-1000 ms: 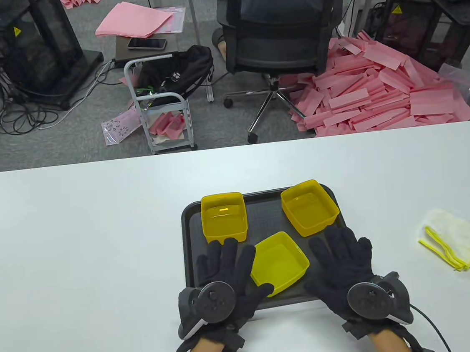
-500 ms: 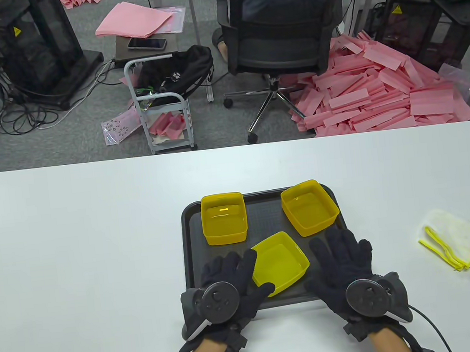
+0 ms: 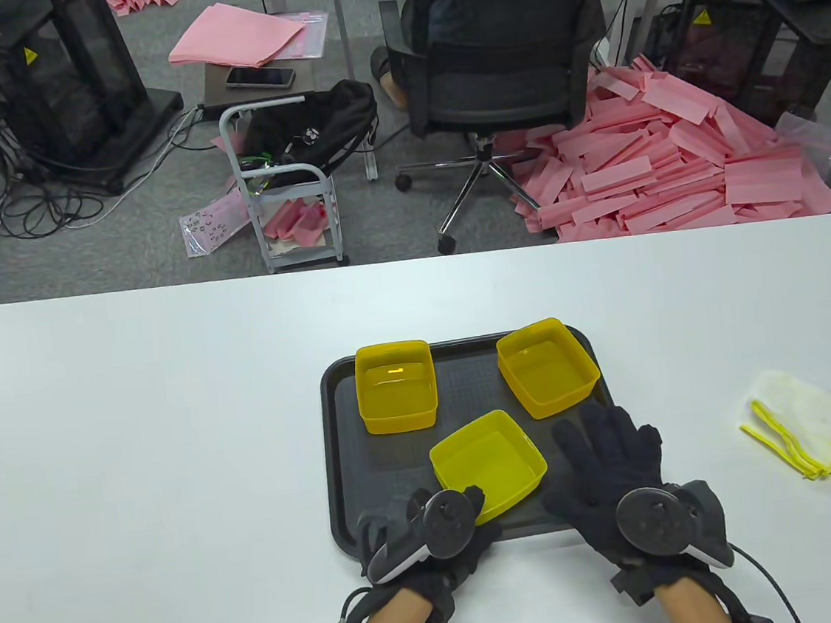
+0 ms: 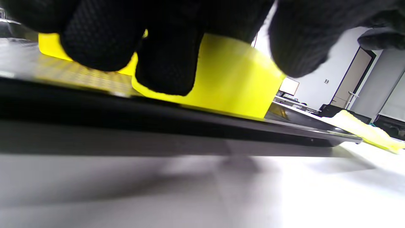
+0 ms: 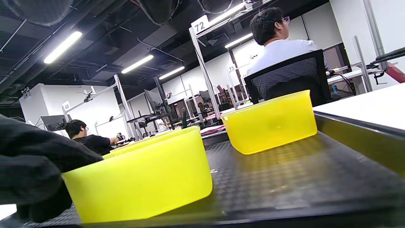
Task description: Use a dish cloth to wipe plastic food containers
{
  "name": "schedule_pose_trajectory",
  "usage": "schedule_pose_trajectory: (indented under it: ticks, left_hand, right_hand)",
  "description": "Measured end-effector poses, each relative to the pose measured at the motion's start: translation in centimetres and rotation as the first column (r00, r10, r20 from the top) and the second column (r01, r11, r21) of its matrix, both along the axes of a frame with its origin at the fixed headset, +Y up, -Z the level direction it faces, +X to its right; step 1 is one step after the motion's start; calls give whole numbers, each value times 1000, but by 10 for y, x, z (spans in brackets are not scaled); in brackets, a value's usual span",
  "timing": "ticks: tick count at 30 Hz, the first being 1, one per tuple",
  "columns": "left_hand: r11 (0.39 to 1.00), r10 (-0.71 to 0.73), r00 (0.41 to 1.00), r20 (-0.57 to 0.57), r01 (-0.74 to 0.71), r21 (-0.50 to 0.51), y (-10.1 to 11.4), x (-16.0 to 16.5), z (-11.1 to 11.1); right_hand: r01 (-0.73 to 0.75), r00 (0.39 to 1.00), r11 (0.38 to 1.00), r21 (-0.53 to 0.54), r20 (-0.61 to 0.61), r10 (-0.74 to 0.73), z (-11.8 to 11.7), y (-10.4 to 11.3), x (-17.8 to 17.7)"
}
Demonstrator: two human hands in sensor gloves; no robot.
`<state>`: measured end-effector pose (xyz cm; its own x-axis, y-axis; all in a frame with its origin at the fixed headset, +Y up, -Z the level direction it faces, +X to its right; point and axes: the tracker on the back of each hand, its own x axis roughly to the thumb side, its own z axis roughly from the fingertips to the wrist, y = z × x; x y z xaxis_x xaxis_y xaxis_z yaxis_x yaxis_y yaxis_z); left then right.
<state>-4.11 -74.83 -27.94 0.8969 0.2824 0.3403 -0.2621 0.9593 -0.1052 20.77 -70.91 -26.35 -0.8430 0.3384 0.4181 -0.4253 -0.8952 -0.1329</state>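
Observation:
Three yellow plastic containers stand on a black tray [image 3: 468,384]: one far left [image 3: 396,386], one far right [image 3: 548,366], one near [image 3: 488,464]. My left hand [image 3: 423,512] is turned on its side at the near container's near left corner, fingers curled beside its wall [image 4: 227,82] and thumb at its rim; whether it grips is unclear. My right hand [image 3: 610,454] lies flat and spread on the tray's near right part, holding nothing. The folded dish cloth [image 3: 806,431], white with yellow edging, lies on the table to the right, apart from both hands.
The white table [image 3: 138,430] runs wide around the tray. Beyond its far edge are an office chair [image 3: 502,72], a small cart [image 3: 283,184] and piles of pink sheets [image 3: 667,159] on the floor.
My left hand has pulled back toward me, rolled onto its side and curled its fingers at the near container's corner. The container has shifted slightly left. My right hand has barely moved.

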Motion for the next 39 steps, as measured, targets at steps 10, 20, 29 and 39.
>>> schedule_pose_trajectory:
  ticks: [10, 20, 29, 39]
  left_hand:
    - [999, 14, 1000, -15, -13, 31, -2, -6, -2]
    - [972, 154, 986, 68, -163, 170, 17, -24, 8]
    - [900, 233, 964, 130, -265, 346, 50, -31, 23]
    - [869, 263, 948, 181, -314, 383, 59, -37, 26]
  right_hand:
    - [4, 1000, 1000, -27, 13, -3, -1, 0, 2]
    - [17, 999, 999, -41, 50, -15, -4, -3, 5]
    - [50, 995, 997, -50, 92, -45, -7, -5, 18]
    - [27, 993, 997, -76, 117, -18, -12, -10, 21]
